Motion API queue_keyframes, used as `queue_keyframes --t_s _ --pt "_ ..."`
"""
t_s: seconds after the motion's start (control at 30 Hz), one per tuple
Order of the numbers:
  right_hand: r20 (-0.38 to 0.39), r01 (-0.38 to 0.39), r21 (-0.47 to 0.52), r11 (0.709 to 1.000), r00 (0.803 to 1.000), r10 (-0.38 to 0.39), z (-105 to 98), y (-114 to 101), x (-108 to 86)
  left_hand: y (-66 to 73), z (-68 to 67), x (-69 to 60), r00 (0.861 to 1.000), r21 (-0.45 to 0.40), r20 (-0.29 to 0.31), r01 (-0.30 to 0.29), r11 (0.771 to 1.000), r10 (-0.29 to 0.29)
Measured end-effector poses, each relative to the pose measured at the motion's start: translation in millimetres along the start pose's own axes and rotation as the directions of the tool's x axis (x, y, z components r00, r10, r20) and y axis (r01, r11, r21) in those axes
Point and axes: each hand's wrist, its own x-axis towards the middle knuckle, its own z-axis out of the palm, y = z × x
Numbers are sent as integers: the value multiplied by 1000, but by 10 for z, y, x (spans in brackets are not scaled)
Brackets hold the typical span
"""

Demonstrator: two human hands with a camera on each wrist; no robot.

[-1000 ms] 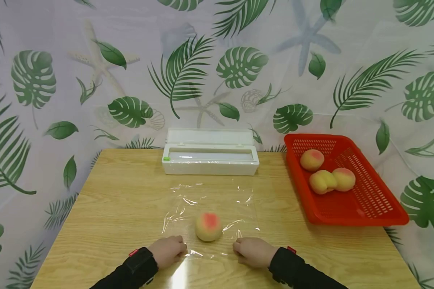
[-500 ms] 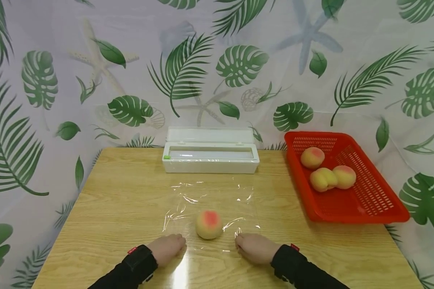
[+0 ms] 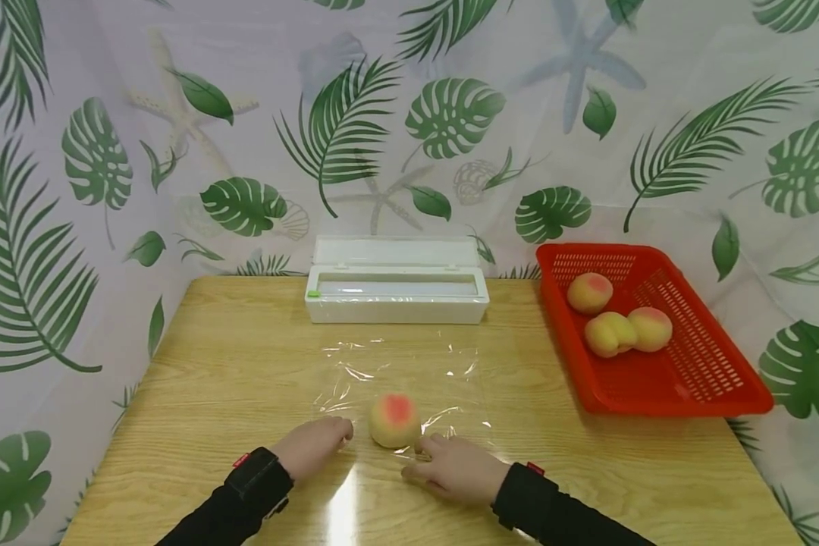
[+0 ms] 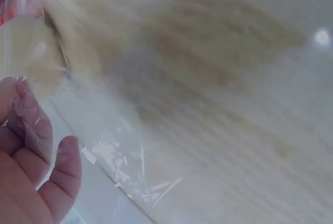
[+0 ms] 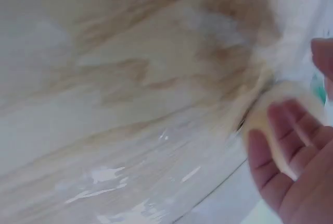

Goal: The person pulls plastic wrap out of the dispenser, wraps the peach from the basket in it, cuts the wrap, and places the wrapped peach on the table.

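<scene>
A yellow peach with a red patch (image 3: 394,421) sits on a sheet of clear plastic wrap (image 3: 409,371) on the table. At its left, my left hand (image 3: 316,447) pinches the near-left part of the wrap; in the left wrist view, film runs over the fingertips (image 4: 25,91) and up across the peach (image 4: 32,52). My right hand (image 3: 460,470) is just right of and in front of the peach, with fingers spread and thumb apart. In the right wrist view its fingers (image 5: 263,164) are loosely extended before the peach. Whether they touch film is unclear.
Behind the wrap stands a white wrap dispenser box (image 3: 396,311) with its lid raised. A red perforated basket (image 3: 628,398) with 3 peaches is at the right. The wooden table (image 3: 232,364) meets a leaf-patterned curtain (image 3: 382,152) at the back.
Both hands were at the wrap's near corners. My left hand has moved slightly forward, lifting the wrap's edge. My right hand has moved left towards the peach, and its fingers have spread.
</scene>
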Motion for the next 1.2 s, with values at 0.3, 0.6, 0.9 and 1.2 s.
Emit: queue_keyframes --t_s 0.3,0.6,0.9,1.2 --pt "16 15 -302 953 1000 -11 37 80 -69 -25 -43 15 994 47 -69 -78 996 81" --pt "-173 28 -267 963 982 -76 24 281 -102 -39 -87 32 998 6 -66 -19 1000 20" --pt "-182 49 -218 975 979 -90 -13 330 -106 -68 -12 71 989 27 -115 93 995 -89" --pt "-158 26 -162 986 986 -52 -57 271 -108 222 -68 266 981 118 -178 104 988 -82"
